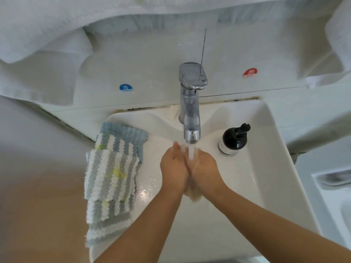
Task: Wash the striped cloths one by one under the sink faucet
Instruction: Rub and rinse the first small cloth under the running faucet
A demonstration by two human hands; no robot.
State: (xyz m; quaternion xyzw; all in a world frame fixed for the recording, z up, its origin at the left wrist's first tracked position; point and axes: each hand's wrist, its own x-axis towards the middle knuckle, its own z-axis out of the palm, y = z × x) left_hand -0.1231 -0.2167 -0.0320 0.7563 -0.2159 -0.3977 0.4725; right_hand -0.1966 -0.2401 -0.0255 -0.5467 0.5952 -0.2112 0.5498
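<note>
Head view: left hand (173, 168) and right hand (206, 168), each grip closed, squeeze a wet cloth (193, 194) under the faucet (191, 118).

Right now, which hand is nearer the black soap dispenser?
Right. The right hand is under the faucet stream beside the soap dispenser; the left hand is beyond it.

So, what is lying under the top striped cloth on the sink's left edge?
Under the top striped cloth more striped cloths are stacked, with a blue cloth behind. Their covered parts stay hidden.
</note>
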